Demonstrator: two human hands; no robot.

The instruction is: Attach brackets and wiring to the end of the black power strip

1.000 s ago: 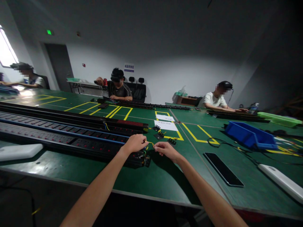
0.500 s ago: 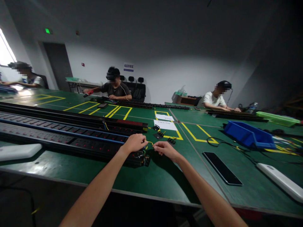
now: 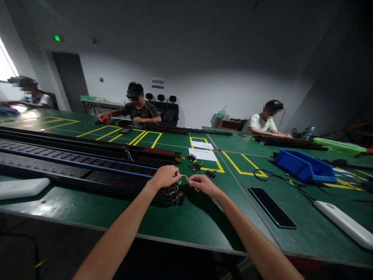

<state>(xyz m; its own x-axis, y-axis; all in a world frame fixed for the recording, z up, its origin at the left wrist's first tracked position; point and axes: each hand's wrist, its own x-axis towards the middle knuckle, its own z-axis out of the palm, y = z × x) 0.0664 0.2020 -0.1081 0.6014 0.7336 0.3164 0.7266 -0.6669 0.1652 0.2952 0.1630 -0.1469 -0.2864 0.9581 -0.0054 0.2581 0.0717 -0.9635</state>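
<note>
A yellow wire (image 3: pixel 184 176) runs between my two hands at the right end of a long black power strip (image 3: pixel 96 178). My left hand (image 3: pixel 166 176) pinches the wire close to the strip's end. The fingertips of my right hand (image 3: pixel 202 183) are closed on the wire's other end, just to the right. Below my fingers, green and other thin wires (image 3: pixel 176 189) come out of the strip's open end, where a small black end piece (image 3: pixel 180 199) hangs. What sits inside the strip's end is too small to make out.
Several small black brackets (image 3: pixel 194 166) and white paper sheets (image 3: pixel 202 154) lie beyond my hands. To the right are a phone (image 3: pixel 272 207), a white device (image 3: pixel 344 223), a blue bin (image 3: pixel 303 165) and black cables. Co-workers sit across the green table (image 3: pixel 204 229).
My hands stay almost in place on the yellow wire. Across the table, a co-worker's hand with a red tool has moved left and down to the tabletop. The view has shifted slightly.
</note>
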